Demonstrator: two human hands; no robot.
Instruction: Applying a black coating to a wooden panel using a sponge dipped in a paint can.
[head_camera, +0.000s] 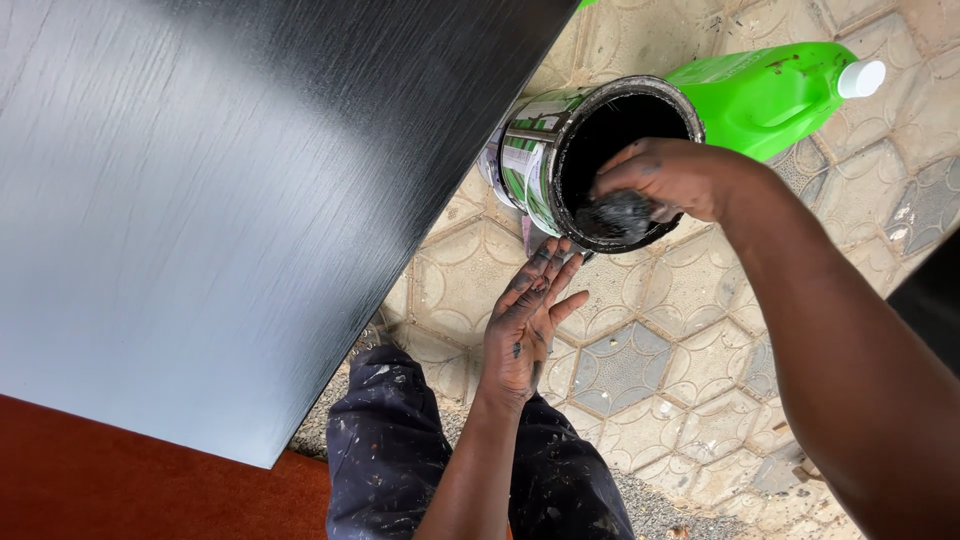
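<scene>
Two hands are working at one paint can (545, 150). The can is tilting on its side on the paved floor (640, 370), its open mouth facing me, its inside coated black. My right hand (665, 178) is reaching into the mouth; its grip is closing around a dark, paint-soaked wad (615, 215) at the lower rim. I cannot tell what the wad is made of. My left hand (525, 325) is lying flat and open, fingers together and pointing at the can; the fingertips are just beside the lower rim, and I cannot tell whether they are touching it. This grip is holding nothing. Black smears are showing on the palm and fingers.

A green jug (770, 95) with a white cap (862, 78) is lying behind the can, touching or just beside it. A black, glossy panel (220, 190) is filling the left of the view, its edge near the can. A reddish-brown surface (120, 480) is showing under the panel's lower corner. My paint-spattered trousers (380, 450) are showing below my left arm.
</scene>
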